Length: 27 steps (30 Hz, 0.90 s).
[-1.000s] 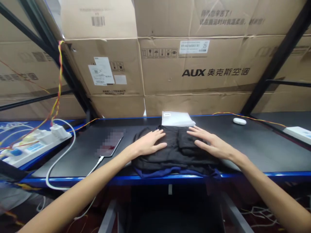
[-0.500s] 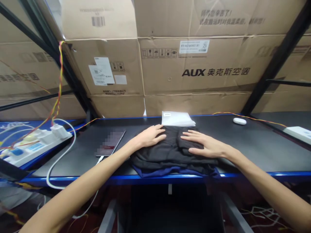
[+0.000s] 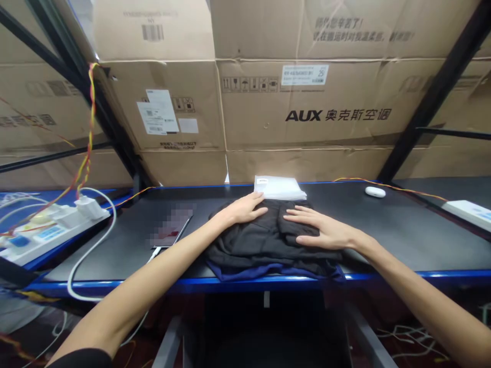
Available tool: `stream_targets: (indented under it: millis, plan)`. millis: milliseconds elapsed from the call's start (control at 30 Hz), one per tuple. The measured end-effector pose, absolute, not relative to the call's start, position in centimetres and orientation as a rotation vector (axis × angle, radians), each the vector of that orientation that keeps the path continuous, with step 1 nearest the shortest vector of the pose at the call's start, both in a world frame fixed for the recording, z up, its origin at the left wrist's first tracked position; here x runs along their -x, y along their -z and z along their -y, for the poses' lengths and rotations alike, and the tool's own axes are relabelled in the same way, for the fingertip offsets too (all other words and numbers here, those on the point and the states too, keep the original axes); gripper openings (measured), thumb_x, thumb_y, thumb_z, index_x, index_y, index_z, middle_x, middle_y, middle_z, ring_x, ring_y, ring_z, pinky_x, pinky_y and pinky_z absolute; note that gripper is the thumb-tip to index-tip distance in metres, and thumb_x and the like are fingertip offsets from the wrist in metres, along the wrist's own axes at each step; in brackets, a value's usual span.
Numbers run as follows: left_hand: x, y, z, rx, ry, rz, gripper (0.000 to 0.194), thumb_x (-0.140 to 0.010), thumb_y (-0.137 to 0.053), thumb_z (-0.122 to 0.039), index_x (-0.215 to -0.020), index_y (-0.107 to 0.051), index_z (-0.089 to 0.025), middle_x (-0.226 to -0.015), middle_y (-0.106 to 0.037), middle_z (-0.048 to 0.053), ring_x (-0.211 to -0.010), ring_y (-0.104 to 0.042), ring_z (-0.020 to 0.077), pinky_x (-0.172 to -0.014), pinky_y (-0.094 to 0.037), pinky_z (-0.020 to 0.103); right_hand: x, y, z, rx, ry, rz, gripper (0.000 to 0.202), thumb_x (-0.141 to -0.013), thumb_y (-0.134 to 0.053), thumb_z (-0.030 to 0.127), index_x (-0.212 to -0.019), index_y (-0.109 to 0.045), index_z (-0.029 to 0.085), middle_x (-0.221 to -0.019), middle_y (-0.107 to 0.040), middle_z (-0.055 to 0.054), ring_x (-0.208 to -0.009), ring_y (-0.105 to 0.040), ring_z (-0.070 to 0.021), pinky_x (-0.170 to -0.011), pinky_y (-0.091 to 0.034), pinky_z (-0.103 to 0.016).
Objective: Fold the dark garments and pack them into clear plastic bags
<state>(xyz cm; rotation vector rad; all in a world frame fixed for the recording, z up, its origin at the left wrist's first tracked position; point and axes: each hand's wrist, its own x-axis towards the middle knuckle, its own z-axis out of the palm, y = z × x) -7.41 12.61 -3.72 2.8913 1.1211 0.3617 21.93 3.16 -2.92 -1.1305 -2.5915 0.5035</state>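
A bundle of black cloth (image 3: 257, 240) lies at the front middle of the dark tabletop, with a dark blue cloth edge (image 3: 253, 272) showing below it. My left hand (image 3: 244, 208) rests on its upper left part, fingers apart and holding nothing. On the right part lies my right hand (image 3: 326, 227), its fingers spread flat over the fabric. Just behind the cloth sits a stack of clear and white plastic packets (image 3: 282, 188), close to my left fingertips.
A phone (image 3: 172, 230) with a white cable lies left of my left forearm. Power strips stand at the far left (image 3: 53, 230) and right (image 3: 470, 212). A small white case (image 3: 375, 192) sits back right. Large cardboard (image 3: 268, 122) stands behind the blue-edged table (image 3: 402, 225).
My left hand has shifted slightly right and forward over the cloth. My right hand stays in nearly the same place, and the view has moved slightly.
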Motion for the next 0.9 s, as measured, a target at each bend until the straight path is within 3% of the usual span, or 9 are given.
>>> stream_targets:
  millis: [167, 300, 400, 500, 700, 900]
  plan:
    - [8.1, 3.2, -11.8, -3.016, -0.573, -1.089, 0.045, -0.100, -0.045, -0.039, -0.134, -0.057, -0.012, -0.144, -0.055, 0.014, -0.135, -0.050, 0.0248, -0.115, -0.039, 0.037, -22.0, 2.3, -3.6, 1.103, -0.580, 2.625, 0.076, -0.082, -0.070, 0.056, -0.150, -0.041, 0.040, -0.161, -0.034, 0.002, -0.151, -0.018, -0.0337, -0.121, -0.022, -0.059]
    - [9.4, 2.4, -9.5, -3.082, -0.678, -1.092, 0.034, -0.097, -0.045, -0.024, -0.124, -0.064, -0.017, -0.131, -0.063, 0.009, -0.119, -0.061, 0.0229, -0.101, -0.051, 0.033, -21.9, 2.3, -4.1, 1.114, -0.547, 2.622, 0.072, -0.081, -0.071, 0.048, -0.148, -0.045, 0.038, -0.159, -0.038, 0.001, -0.149, -0.024, -0.0336, -0.120, -0.025, -0.058]
    - [10.3, 2.5, -8.0, -3.058, -0.670, -1.030, 0.038, -0.092, -0.045, -0.012, -0.122, -0.066, -0.019, -0.127, -0.065, 0.006, -0.105, -0.067, 0.0195, -0.089, -0.056, 0.029, -21.9, 2.6, -4.3, 1.089, -0.508, 2.593, 0.070, -0.080, -0.073, 0.040, -0.146, -0.049, 0.038, -0.155, -0.045, 0.001, -0.147, -0.031, -0.0332, -0.119, -0.028, -0.057]
    - [10.7, 3.0, -7.5, -2.996, -0.699, -0.942, 0.041, -0.088, -0.045, -0.008, -0.120, -0.068, -0.019, -0.122, -0.066, 0.007, -0.100, -0.068, 0.0187, -0.089, -0.055, 0.029, -21.9, 3.0, -4.2, 1.071, -0.476, 2.559, 0.068, -0.078, -0.073, 0.035, -0.143, -0.052, 0.036, -0.150, -0.051, 0.000, -0.145, -0.035, -0.0327, -0.118, -0.031, -0.055]
    - [10.6, 3.8, -7.8, -2.964, -0.681, -0.942, 0.044, -0.087, -0.045, -0.008, -0.122, -0.069, -0.021, -0.119, -0.065, 0.008, -0.098, -0.067, 0.0193, -0.091, -0.054, 0.030, -21.5, 3.5, -3.8, 1.072, -0.358, 2.516, 0.061, -0.077, -0.069, 0.028, -0.138, -0.060, 0.029, -0.143, -0.058, -0.004, -0.138, -0.046, -0.0318, -0.114, -0.039, -0.052]
    - [10.2, 3.6, -7.2, -2.951, -0.771, -1.121, 0.029, -0.095, -0.051, -0.028, -0.111, -0.074, -0.022, -0.107, -0.068, 0.007, -0.086, -0.068, 0.0184, -0.079, -0.054, 0.028, -21.0, 3.8, -3.8, 1.039, -0.282, 2.478, 0.049, -0.080, -0.066, 0.029, -0.129, -0.066, 0.028, -0.133, -0.066, -0.005, -0.128, -0.057, -0.0304, -0.110, -0.045, -0.049]
